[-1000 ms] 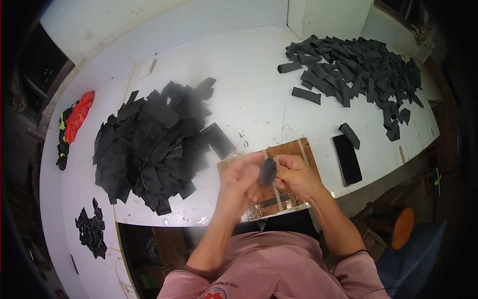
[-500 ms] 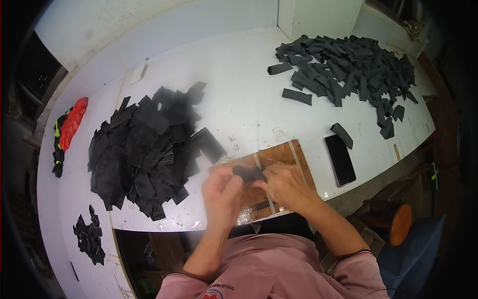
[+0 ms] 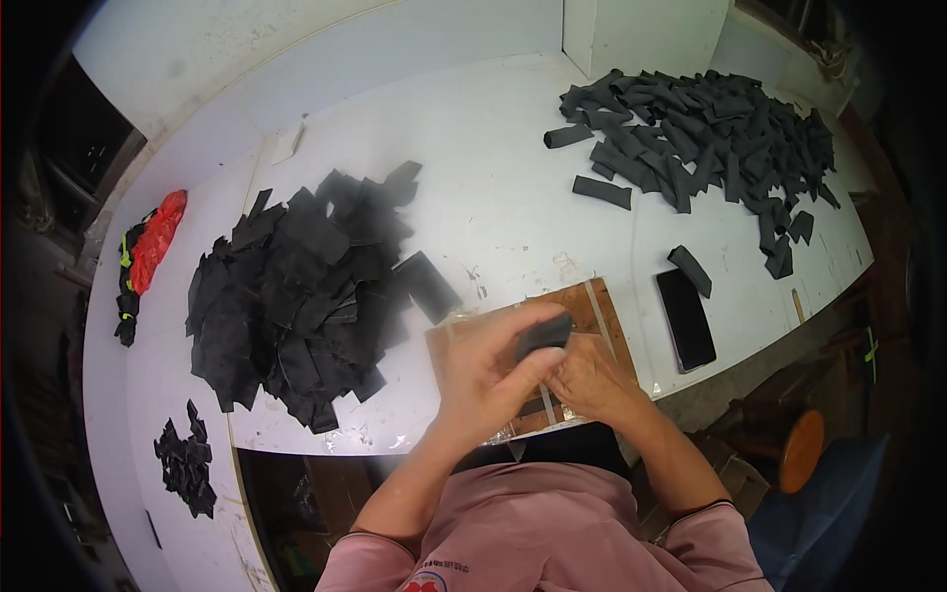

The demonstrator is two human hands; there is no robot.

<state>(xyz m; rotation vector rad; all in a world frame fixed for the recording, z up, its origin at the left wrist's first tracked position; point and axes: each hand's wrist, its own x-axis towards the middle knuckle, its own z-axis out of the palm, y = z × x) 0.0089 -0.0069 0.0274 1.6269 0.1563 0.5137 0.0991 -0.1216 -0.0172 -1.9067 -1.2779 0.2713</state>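
A small dark grey fabric tube (image 3: 544, 336) is held up over a brown board (image 3: 602, 331) at the table's front edge. My left hand (image 3: 485, 380) has its thumb and fingers closed around the tube from the left. Close against it, my right hand (image 3: 592, 379) is curled at the tube's right side, its fingertips partly hidden. To the left lies a big heap of flat black fabric pieces (image 3: 296, 286), with one piece (image 3: 428, 286) near the board. A large pile of dark grey fabric tubes (image 3: 705, 133) spreads over the far right.
A black phone (image 3: 686, 321) lies right of the board, with a single tube (image 3: 690, 271) at its top. At far left are a red plastic bag (image 3: 158, 237) and a small pile of black scraps (image 3: 185, 464). An orange-brown stool (image 3: 801, 452) stands beyond the right front edge.
The piece in my hands has turned from lying flat between them to tilted up, and my left hand has moved right, nearer the right. The whole view has shifted slightly.
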